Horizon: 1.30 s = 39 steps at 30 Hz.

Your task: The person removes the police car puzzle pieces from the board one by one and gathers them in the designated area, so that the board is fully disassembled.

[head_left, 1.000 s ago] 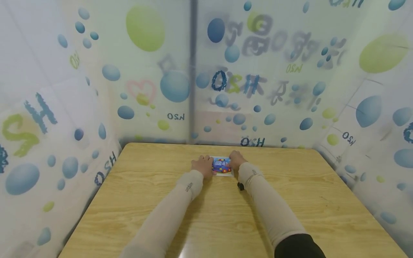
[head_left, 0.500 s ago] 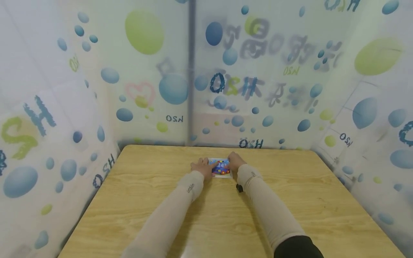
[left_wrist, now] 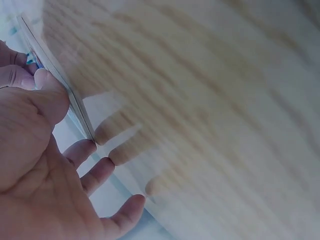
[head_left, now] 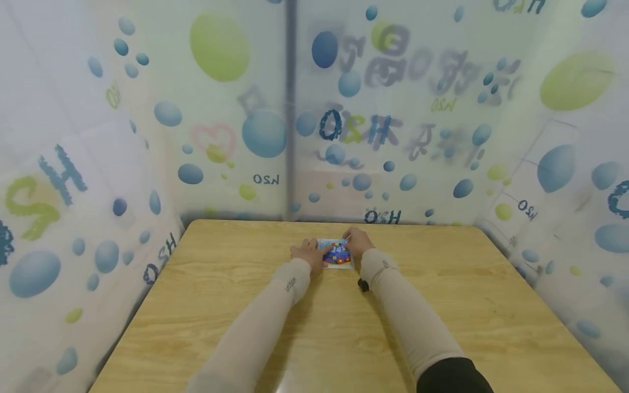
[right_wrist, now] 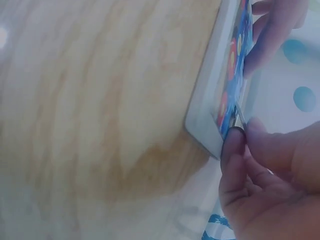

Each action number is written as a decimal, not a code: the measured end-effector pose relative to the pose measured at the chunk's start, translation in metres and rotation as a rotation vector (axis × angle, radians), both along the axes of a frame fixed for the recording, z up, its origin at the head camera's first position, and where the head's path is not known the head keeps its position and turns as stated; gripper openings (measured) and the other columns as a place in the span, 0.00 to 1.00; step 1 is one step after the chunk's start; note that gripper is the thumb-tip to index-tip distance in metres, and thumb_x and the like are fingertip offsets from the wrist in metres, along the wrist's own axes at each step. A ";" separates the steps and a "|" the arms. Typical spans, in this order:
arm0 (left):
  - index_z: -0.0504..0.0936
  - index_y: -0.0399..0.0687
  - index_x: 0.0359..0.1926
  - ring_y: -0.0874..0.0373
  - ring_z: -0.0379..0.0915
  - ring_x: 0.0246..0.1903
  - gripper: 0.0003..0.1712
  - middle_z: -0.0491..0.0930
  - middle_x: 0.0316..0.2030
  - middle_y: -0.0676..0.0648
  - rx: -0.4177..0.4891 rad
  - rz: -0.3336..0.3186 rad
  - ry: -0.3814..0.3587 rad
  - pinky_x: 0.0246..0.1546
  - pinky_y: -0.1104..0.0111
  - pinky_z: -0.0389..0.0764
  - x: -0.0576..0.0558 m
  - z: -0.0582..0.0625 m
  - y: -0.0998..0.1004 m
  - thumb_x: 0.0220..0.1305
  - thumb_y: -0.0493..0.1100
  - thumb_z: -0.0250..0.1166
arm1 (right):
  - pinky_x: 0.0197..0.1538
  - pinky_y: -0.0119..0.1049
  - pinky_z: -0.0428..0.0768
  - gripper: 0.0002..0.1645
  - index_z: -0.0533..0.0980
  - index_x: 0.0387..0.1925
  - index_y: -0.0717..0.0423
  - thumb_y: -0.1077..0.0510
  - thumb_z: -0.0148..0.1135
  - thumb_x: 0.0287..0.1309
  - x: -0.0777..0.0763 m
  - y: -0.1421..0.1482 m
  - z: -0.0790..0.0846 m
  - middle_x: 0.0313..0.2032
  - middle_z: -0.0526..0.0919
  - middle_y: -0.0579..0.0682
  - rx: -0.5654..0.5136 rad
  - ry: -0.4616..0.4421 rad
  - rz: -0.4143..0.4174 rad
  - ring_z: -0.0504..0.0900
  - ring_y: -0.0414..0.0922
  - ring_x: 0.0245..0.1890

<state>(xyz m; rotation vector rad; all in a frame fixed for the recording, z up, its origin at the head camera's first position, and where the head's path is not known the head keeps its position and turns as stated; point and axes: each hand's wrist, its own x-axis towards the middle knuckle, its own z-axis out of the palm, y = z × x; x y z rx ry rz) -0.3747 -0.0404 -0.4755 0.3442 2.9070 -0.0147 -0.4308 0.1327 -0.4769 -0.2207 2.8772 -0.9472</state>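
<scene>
The right hand [head_left: 360, 244] has shifted to the far right corner of the picture board [head_left: 337, 254] on the worktop [head_left: 339, 327], grip seemingly pinching a thin piece [right_wrist: 241, 116], partly raised; the left hand [head_left: 307, 255], unclenched, steadies the board.

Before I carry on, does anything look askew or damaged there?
Only a thin piece, which looks tilted out of flat at the edge of the car picture board, pinched by the right hand. No damage shows.

Cartoon-car picture board [head_left: 338, 255], one, rectangular, pale-bordered, printed with a blue car with red and yellow details, lies picture side up on the wooden table [head_left: 339, 333], near the middle of its far edge.
</scene>
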 end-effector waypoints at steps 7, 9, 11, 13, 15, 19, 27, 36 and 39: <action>0.55 0.82 0.77 0.52 0.62 0.59 0.35 0.65 0.61 0.48 -0.030 -0.009 0.000 0.57 0.44 0.72 -0.001 -0.002 -0.001 0.72 0.63 0.54 | 0.51 0.49 0.81 0.13 0.79 0.49 0.63 0.70 0.65 0.62 -0.002 0.001 -0.005 0.44 0.81 0.59 -0.112 -0.043 -0.074 0.81 0.54 0.47; 0.54 0.82 0.77 0.52 0.61 0.59 0.35 0.65 0.61 0.49 -0.039 -0.012 -0.001 0.57 0.44 0.71 0.000 0.000 -0.001 0.72 0.63 0.53 | 0.51 0.49 0.81 0.14 0.78 0.49 0.63 0.70 0.65 0.62 -0.002 0.000 -0.003 0.45 0.81 0.59 -0.142 -0.054 -0.093 0.80 0.54 0.47; 0.54 0.80 0.78 0.52 0.61 0.60 0.36 0.65 0.62 0.49 -0.033 -0.011 -0.006 0.58 0.43 0.71 -0.001 0.000 -0.001 0.72 0.63 0.53 | 0.51 0.48 0.81 0.14 0.78 0.49 0.63 0.70 0.64 0.62 -0.002 0.002 -0.003 0.45 0.81 0.59 -0.156 -0.062 -0.107 0.80 0.54 0.47; 0.54 0.77 0.78 0.52 0.60 0.62 0.37 0.64 0.65 0.49 -0.014 -0.003 -0.011 0.60 0.43 0.70 -0.003 -0.001 -0.001 0.72 0.64 0.54 | 0.51 0.48 0.81 0.14 0.78 0.50 0.62 0.70 0.64 0.62 -0.002 0.003 -0.003 0.46 0.81 0.59 -0.167 -0.077 -0.123 0.80 0.54 0.48; 0.56 0.71 0.79 0.52 0.60 0.65 0.39 0.64 0.68 0.49 0.019 0.012 -0.007 0.62 0.41 0.68 -0.006 -0.004 -0.001 0.71 0.64 0.56 | 0.51 0.48 0.81 0.14 0.78 0.50 0.62 0.69 0.63 0.63 -0.002 0.004 -0.002 0.47 0.81 0.59 -0.178 -0.089 -0.133 0.80 0.54 0.48; 0.59 0.61 0.78 0.51 0.57 0.71 0.41 0.63 0.72 0.50 0.076 0.032 0.013 0.65 0.40 0.65 -0.013 -0.014 -0.003 0.69 0.64 0.57 | 0.50 0.46 0.81 0.15 0.78 0.52 0.62 0.69 0.61 0.64 -0.003 0.009 -0.001 0.47 0.81 0.60 -0.219 -0.117 -0.157 0.80 0.54 0.47; 0.61 0.60 0.78 0.51 0.56 0.71 0.42 0.62 0.72 0.51 0.099 0.039 0.018 0.65 0.40 0.65 -0.017 -0.022 -0.005 0.67 0.65 0.59 | 0.39 0.38 0.79 0.15 0.77 0.54 0.65 0.68 0.59 0.66 -0.002 0.029 -0.004 0.40 0.81 0.58 -0.211 -0.124 -0.148 0.80 0.49 0.37; 0.59 0.61 0.78 0.51 0.54 0.73 0.41 0.60 0.74 0.51 0.069 0.038 -0.002 0.66 0.40 0.64 -0.014 -0.016 -0.005 0.69 0.65 0.57 | 0.39 0.38 0.79 0.15 0.77 0.54 0.67 0.69 0.56 0.67 0.004 0.051 0.001 0.42 0.82 0.61 -0.189 -0.090 -0.158 0.81 0.49 0.37; 0.59 0.61 0.78 0.51 0.53 0.73 0.41 0.60 0.75 0.51 0.065 0.036 0.003 0.67 0.40 0.63 -0.014 -0.016 -0.004 0.69 0.65 0.57 | 0.40 0.39 0.79 0.16 0.76 0.55 0.67 0.69 0.56 0.67 0.004 0.060 0.003 0.46 0.82 0.63 -0.177 -0.087 -0.164 0.81 0.51 0.39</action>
